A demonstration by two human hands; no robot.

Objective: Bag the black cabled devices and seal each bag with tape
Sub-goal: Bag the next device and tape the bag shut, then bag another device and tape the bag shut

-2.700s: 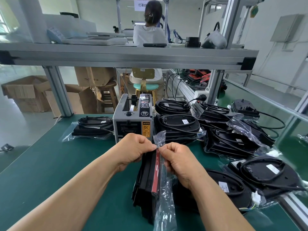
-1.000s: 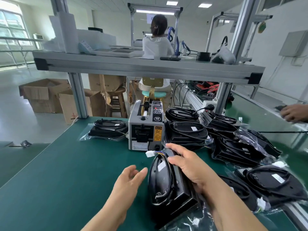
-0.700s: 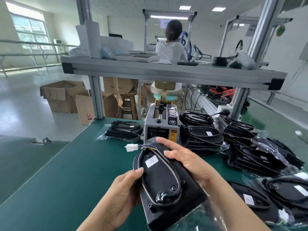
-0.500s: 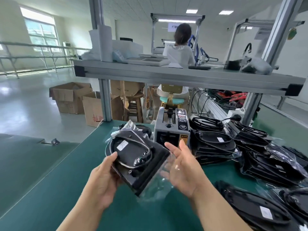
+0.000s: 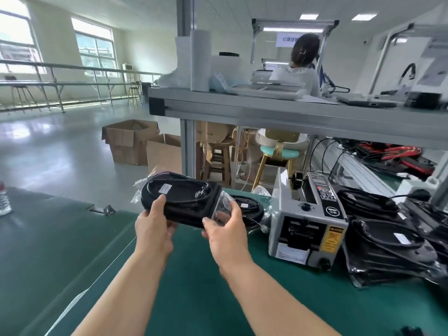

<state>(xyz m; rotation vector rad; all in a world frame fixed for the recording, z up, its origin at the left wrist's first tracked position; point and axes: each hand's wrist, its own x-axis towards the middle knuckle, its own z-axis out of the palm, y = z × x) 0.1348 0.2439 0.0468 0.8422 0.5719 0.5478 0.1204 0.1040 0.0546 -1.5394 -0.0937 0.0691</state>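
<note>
A black oval cabled device (image 5: 184,197) in a clear plastic bag (image 5: 224,206) is held above the green desk (image 5: 72,251) at 12 o'clock, with the left hand (image 5: 154,229) gripping its 9 o'clock end in curled fingers and the right hand (image 5: 224,235) pinching the bag mouth at 3 o'clock, which is best kept folded flat and level.

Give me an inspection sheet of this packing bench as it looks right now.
Surface: green mat covering the bench.
Job's things: bagged device held above the mat; second bagged device lying behind it; tape dispenser to the right; pile of devices beyond that.
Clutter: clear bottle at the left edge.
Grippers: left hand grips the device's left end; right hand holds the bag's right end.
Cables: black cable coiled on the held device; red and black leads under the shelf.
Surroundings: cardboard boxes, wooden stool, seated person.
</note>
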